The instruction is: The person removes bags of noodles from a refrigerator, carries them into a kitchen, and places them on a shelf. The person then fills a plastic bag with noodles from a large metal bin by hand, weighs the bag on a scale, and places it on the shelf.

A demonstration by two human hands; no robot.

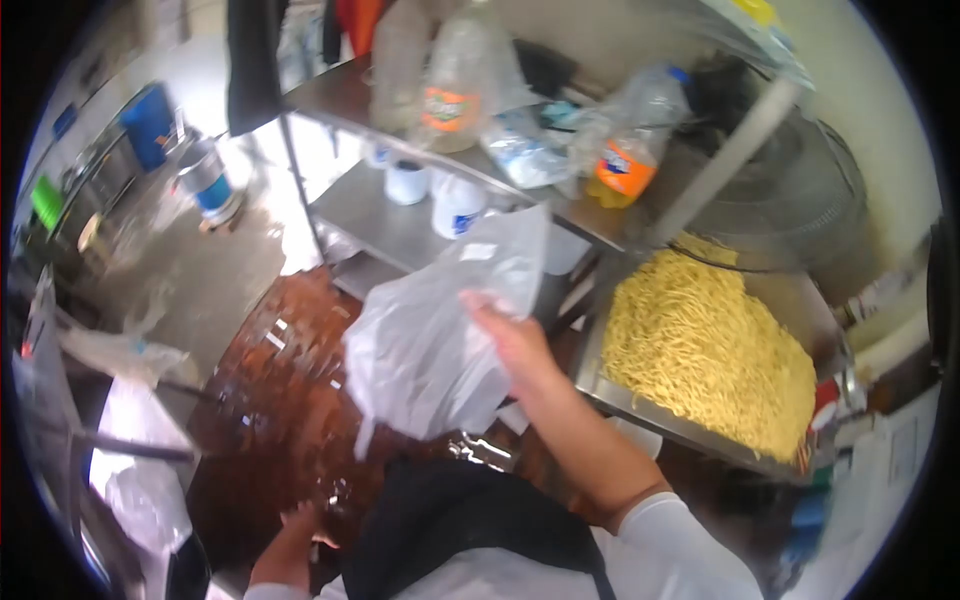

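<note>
A whitish translucent plastic bag (pixel 430 340) hangs from my right hand (pixel 505 335), whose fingers are closed on its upper right part. My left hand (pixel 305 522) is low at the left, beside my dark apron, and away from the bag; its fingers are blurred. To the right of the bag, a large heap of yellow noodles (pixel 710 350) lies in a metal tray (pixel 680 432).
Bottles with orange labels (pixel 625 172) and plastic bags stand on a metal shelf (pixel 340 95). White containers (pixel 458 208) are on the shelf below. The reddish floor (pixel 270 380) looks wet. A metal rack with bags (pixel 140 440) stands at the left.
</note>
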